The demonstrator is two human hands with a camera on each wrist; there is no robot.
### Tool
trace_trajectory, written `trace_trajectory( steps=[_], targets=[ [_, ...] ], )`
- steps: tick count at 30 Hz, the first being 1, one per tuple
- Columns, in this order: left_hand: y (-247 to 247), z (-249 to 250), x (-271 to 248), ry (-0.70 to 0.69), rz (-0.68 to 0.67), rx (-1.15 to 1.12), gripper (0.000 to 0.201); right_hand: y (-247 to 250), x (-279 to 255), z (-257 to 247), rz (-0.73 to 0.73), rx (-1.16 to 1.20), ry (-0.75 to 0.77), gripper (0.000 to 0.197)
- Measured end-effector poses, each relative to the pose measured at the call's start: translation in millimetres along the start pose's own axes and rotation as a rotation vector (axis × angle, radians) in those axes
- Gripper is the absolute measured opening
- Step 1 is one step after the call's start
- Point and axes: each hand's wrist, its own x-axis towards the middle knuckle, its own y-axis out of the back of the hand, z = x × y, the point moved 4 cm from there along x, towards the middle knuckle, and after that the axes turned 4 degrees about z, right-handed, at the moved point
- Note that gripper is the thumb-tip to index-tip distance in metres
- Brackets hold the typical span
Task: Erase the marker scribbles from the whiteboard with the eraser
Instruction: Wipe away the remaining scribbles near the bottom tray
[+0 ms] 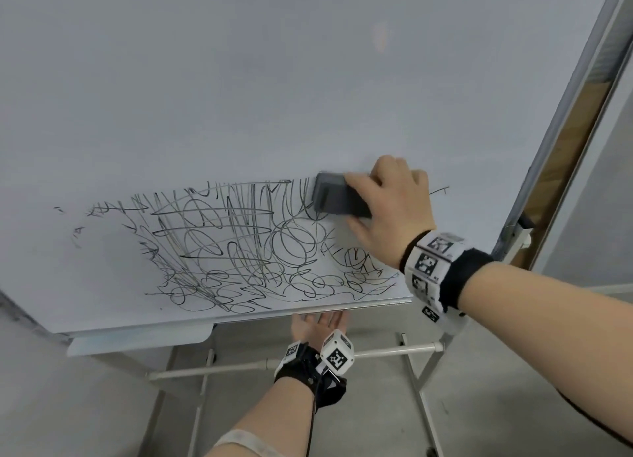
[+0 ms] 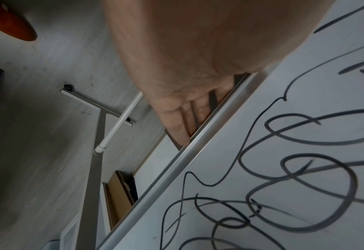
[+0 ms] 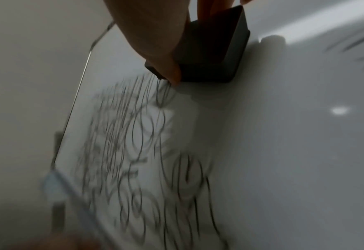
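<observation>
A dark grey eraser [image 1: 334, 196] lies flat against the whiteboard [image 1: 239, 97] at the top right corner of the black scribbles [image 1: 239, 244]. My right hand [image 1: 387, 210] grips the eraser from its right end, thumb below and fingers above; the right wrist view shows the eraser [image 3: 215, 50] pressed on the board with the scribbles [image 3: 134, 152] beneath it. My left hand [image 1: 320, 323] reaches under the board's bottom edge, palm up; its fingers [image 2: 183, 121] go behind the frame [image 2: 198, 152], so their tips are hidden. A short stray stroke [image 1: 440, 191] remains right of the eraser.
The board sits on a metal stand with a white crossbar [image 1: 394, 350] and grey legs [image 1: 424, 398] over a grey floor. A marker tray [image 1: 140, 340] hangs below the board's left part. The board's right frame post [image 1: 561, 114] rises at the right.
</observation>
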Motion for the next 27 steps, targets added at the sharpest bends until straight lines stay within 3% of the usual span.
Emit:
trace_trajectory(
  steps=[3, 5, 8, 13, 16, 19, 21, 23, 27],
  targets=[
    [0, 2, 3, -0.004, -0.008, 0.034, 0.062, -38, -57, -1, -0.235, -0.114, 0.187, 0.043],
    [-1, -1, 4, -0.002, -0.010, 0.025, 0.062, -48, -84, 7, -0.297, -0.164, 0.225, 0.040],
    [-1, -3, 3, -0.025, 0.002, 0.022, 0.062, -33, -65, 12, -0.232, -0.152, 0.176, 0.041],
    [-2, 3, 4, -0.019, 0.001, 0.011, 0.061, 12, -6, 36, 0.041, -0.014, -0.104, 0.048],
    [-3, 3, 8, -0.023, 0.008, 0.029, 0.055, 3, -37, 55, -0.025, -0.043, -0.180, 0.049],
    [-4, 4, 10, -0.040, 0.023, 0.028, 0.059, -28, -92, 61, -0.275, -0.120, -0.116, 0.047],
    [-1, 2, 13, -0.032, 0.027, 0.044, 0.061, -34, -108, 66, -0.355, -0.145, -0.071, 0.048],
    [0, 0, 16, -0.022, 0.036, 0.042, 0.062, -23, -103, 75, -0.331, -0.156, -0.063, 0.049],
    [-5, 1, 16, -0.011, 0.043, 0.027, 0.064, 22, -64, 109, -0.107, -0.122, -0.204, 0.051]
  ],
)
